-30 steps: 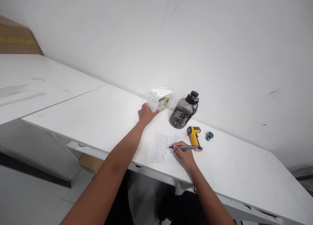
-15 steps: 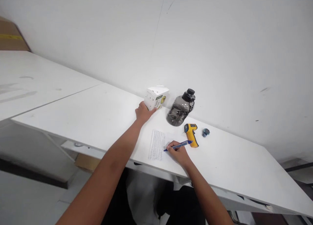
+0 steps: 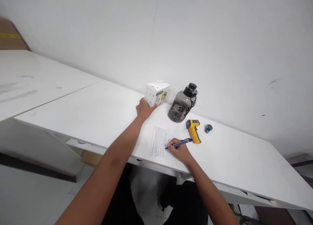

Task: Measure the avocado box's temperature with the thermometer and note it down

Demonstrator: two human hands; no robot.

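My left hand grips the lower part of a white carton with a green label and avocado picture, which stands near the wall. In my right hand is a blue pen, pinched between the fingers. The pen's tip is at the right edge of a paper covered with handwriting; whether it touches cannot be told. Just beyond that hand lies a yellow infrared thermometer. Behind it a large grey see-through bottle with a black cap stands upright, right of the carton.
A small blue-and-dark object lies right of the thermometer. The white table runs along the wall. A cardboard box with yellow tape sits at the far left. Under the table are shelves and another brown box.
The view has shifted slightly, so things on the table appear a little higher and further right. Both hands keep their holds on the carton and the pen.
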